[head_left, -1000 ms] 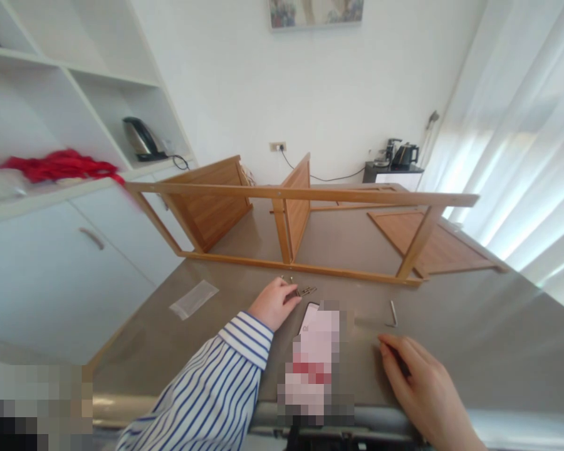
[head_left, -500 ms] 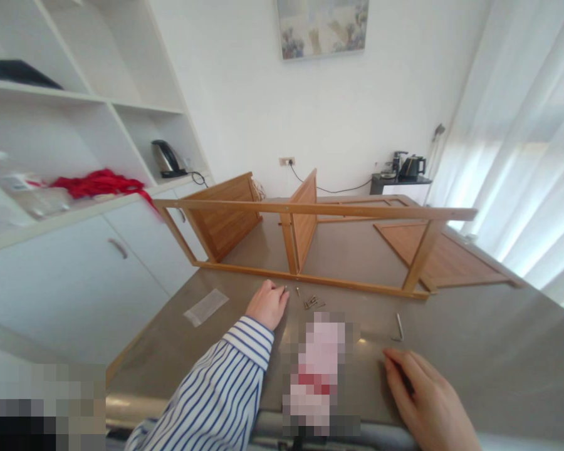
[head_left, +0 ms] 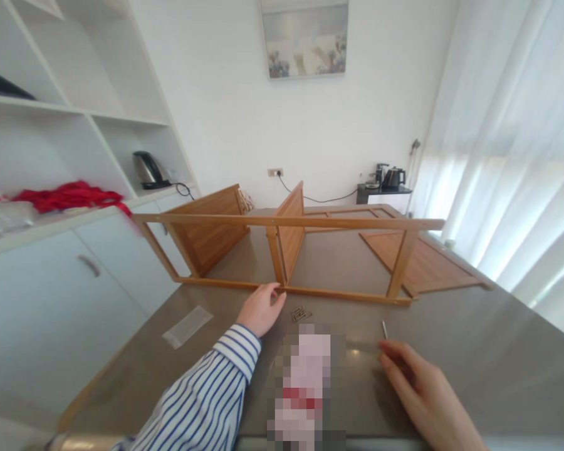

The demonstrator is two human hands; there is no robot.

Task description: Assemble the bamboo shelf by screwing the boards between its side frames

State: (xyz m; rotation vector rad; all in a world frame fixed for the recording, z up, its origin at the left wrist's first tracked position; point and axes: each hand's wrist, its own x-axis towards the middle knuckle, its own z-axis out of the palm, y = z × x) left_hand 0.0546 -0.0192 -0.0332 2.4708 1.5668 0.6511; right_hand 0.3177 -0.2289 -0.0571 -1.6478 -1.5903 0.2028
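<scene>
My left hand, in a blue-striped sleeve, reaches forward on the grey table. Its fingers are curled and pinched at the lower rail of a wooden frame, close to a small upright post; what they pinch is too small to make out. A small pile of screws lies just right of that hand. My right hand rests flat on the table near the front edge, fingers stretched out, its fingertips next to a metal Allen key.
A blurred pink object lies between my hands. An empty clear plastic bag lies to the left. Loose wooden panels lie behind the frame. White cabinets and shelves with a kettle and red cloth stand left.
My left hand moved from the screws forward to the frame's lower rail. The right hand stayed flat on the table. The camera view tilted up slightly.
</scene>
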